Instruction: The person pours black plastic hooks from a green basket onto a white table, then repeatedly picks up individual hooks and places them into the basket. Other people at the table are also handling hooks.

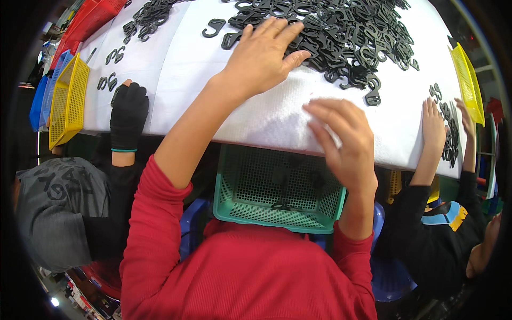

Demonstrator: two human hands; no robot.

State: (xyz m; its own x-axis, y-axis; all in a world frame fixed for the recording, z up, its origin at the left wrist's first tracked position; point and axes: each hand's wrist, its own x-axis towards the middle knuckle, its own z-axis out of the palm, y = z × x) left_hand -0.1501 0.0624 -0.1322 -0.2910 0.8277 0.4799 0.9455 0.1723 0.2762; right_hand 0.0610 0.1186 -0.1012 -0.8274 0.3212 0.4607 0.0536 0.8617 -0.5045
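A heap of black plastic snap hooks (346, 37) lies on the white-covered table (240, 125) at the far middle. My left hand (264, 56) rests palm down on the heap's near left side, its fingers spread. Whether a hook lies under the palm is hidden. Slightly blurred, my right hand (344, 136) is over the table's near edge with its thumb apart from lightly bent fingers, and no object shows in it. One loose hook (214, 28) lies left of the heap; another hook (373, 90) sticks out at its near edge.
Below the table edge, before my lap, is a green mesh basket (256, 213) with a few dark pieces inside. Co-workers flank me: a black-gloved hand (129, 109) at left, bare hands (433, 128) beside a row of hooks at right. Yellow baskets (69, 106) stand at both table ends.
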